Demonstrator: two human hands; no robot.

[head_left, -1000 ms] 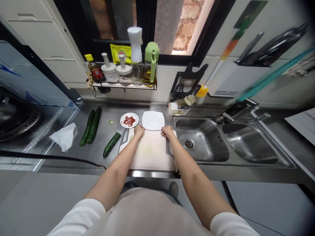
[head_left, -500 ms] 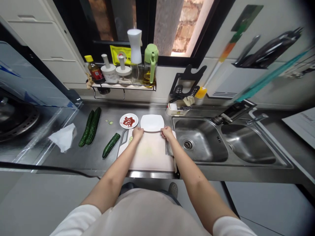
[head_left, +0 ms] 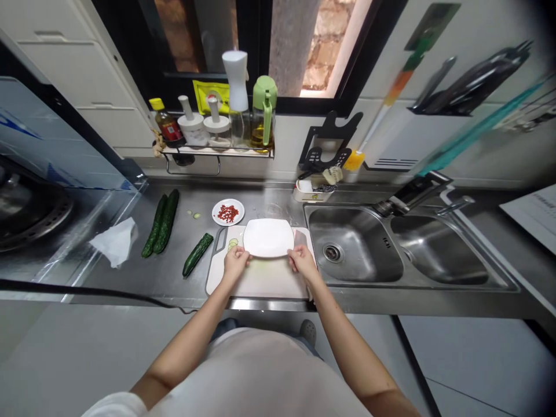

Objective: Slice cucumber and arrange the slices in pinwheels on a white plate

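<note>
A white plate with rounded corners is held by its two near corners over the cutting board. My left hand pinches the left corner; my right hand pinches the right one. Pale green cucumber slices lie on the board's left side, close to my left hand. A knife blade shows partly at the board's right, beyond my right hand. Just left of the board lies a cut piece of cucumber. Behind it stands a small round plate with chopped red pieces.
Two whole cucumbers and a crumpled white paper towel lie on the left of the steel counter. To the right is a double sink with a faucet. A rack of seasoning bottles hangs below the window.
Both hands have drawn the white plate toward me, from the board's far edge to above its middle. The counter behind the plate is now uncovered.
</note>
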